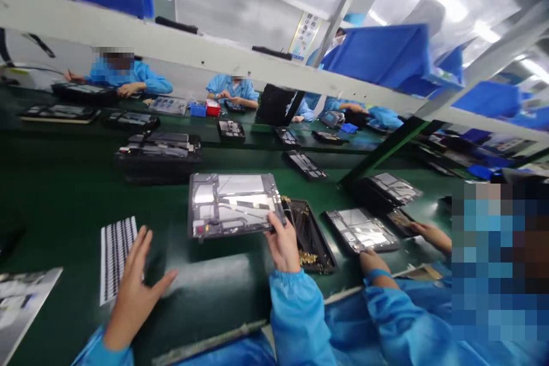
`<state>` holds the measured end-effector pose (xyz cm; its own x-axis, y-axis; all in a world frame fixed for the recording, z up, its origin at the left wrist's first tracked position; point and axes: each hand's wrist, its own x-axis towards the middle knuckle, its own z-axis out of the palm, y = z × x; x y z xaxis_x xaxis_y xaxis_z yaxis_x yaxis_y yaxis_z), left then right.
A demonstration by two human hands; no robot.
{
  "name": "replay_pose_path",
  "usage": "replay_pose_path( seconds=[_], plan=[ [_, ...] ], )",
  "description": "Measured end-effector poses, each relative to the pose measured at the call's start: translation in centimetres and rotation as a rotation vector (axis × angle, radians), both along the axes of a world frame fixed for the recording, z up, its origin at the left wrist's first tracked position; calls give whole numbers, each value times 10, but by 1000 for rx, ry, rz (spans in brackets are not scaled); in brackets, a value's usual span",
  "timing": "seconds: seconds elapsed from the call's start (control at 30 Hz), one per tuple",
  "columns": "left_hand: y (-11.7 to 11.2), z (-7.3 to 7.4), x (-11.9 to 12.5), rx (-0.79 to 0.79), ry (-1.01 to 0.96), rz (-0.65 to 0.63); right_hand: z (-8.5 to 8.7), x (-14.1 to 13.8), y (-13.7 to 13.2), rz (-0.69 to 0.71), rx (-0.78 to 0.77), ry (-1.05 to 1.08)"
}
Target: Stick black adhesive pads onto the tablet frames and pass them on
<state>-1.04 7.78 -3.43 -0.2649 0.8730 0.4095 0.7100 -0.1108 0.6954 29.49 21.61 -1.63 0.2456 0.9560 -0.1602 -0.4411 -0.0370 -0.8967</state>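
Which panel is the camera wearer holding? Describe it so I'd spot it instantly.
Start at the long green workbench, then find the wearer's right hand. Its fingers grip the corner of a grey-framed, silver-lined tablet casing. Unlike the similar casing to its right, under a co-worker's hand, this one has a small red mark at its lower left corner.

Green worktop [64, 200]: lower left, a printed label sheet [116, 257] and a pale printed sheet [21, 303]. Centre right, a black tray [311, 237] with gold-coloured bits, a tablet housing [361, 230] just beside it. Farther up, dark housings [230, 129], blue box [198, 110], red box [213, 107].
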Motion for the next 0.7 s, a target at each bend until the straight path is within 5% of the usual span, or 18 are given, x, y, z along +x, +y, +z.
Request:
replay_pose_path(
  seconds=[0.17, 0.33, 0.47, 0.7],
  plan=[
    [-24, -31, 20, -167, 41, -62, -44, -18, -75, 154, -106, -186],
    [-45, -60, 10, -150, 242, -27, -57, 0, -86, 177, 90, -771],
    [-39, -56, 10, -114, 335, -50, -60, 12, -83, 224, 190, -1099],
    [-43, -29, 1, -250, 327, -74, -73, 17, -107, 272, 331, -1301]
  ],
)
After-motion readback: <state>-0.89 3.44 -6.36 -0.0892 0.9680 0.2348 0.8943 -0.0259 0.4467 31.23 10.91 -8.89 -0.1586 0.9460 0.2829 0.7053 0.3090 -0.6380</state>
